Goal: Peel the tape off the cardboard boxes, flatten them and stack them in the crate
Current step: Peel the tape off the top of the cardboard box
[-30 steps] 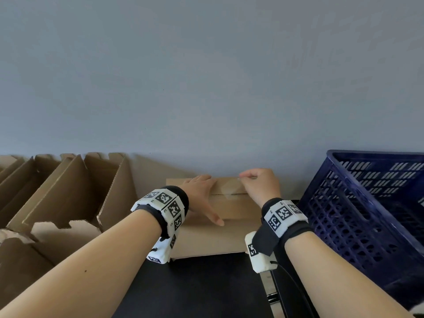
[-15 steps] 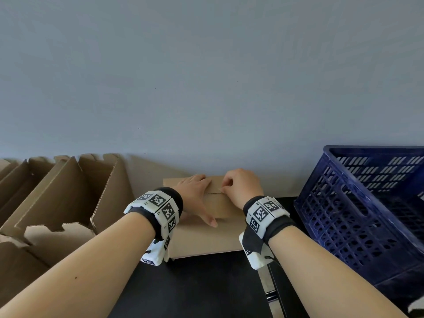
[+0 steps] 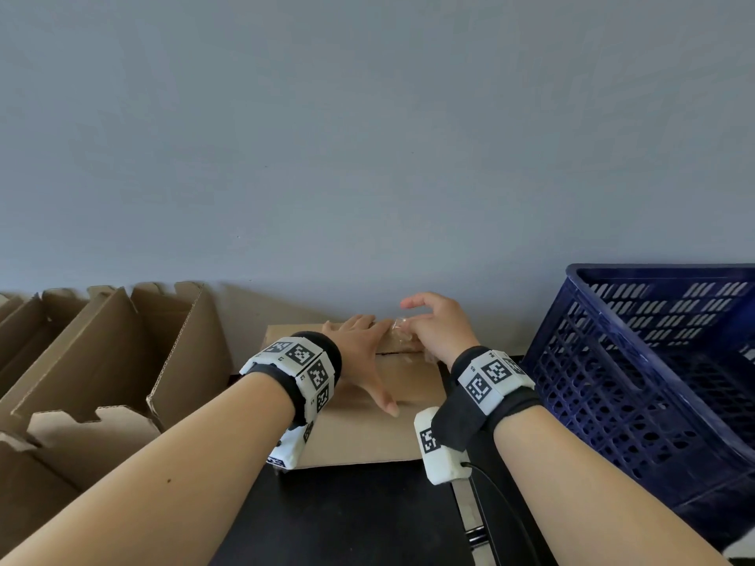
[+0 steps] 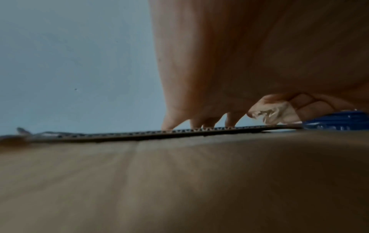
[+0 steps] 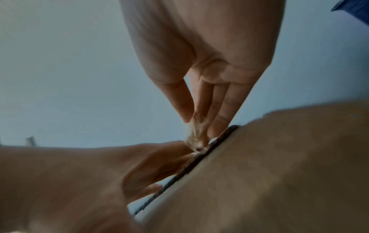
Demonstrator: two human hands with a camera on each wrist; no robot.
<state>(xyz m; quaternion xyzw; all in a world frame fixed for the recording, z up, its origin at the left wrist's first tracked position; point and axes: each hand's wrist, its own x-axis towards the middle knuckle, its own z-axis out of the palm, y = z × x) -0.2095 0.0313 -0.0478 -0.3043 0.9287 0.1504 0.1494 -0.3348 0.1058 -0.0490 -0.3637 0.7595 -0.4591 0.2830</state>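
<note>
A closed brown cardboard box [image 3: 367, 435] lies on the black table against the wall. My left hand [image 3: 359, 349] presses flat on its top, fingers straight, their tips on the raised flap edge [image 4: 179, 131]. My right hand [image 3: 429, 324] pinches a crumpled strip of clear tape [image 3: 398, 322] between thumb and fingers at the box's seam. In the right wrist view the tape [image 5: 196, 132] stretches from the pinch down to the flap edge [image 5: 191, 167]. The left wrist view shows the tape [image 4: 273, 113] bunched under the right fingers.
A dark blue plastic crate [image 3: 653, 381] stands at the right, close to my right forearm. Several opened cardboard boxes [image 3: 102, 361] crowd the left side. The grey wall [image 3: 367, 157] runs directly behind the box. Bare black table [image 3: 347, 516] lies in front.
My right hand went from a fist over the seam to a pinch lifting crumpled tape, with its index finger raised. The left hand stayed pressing on the box.
</note>
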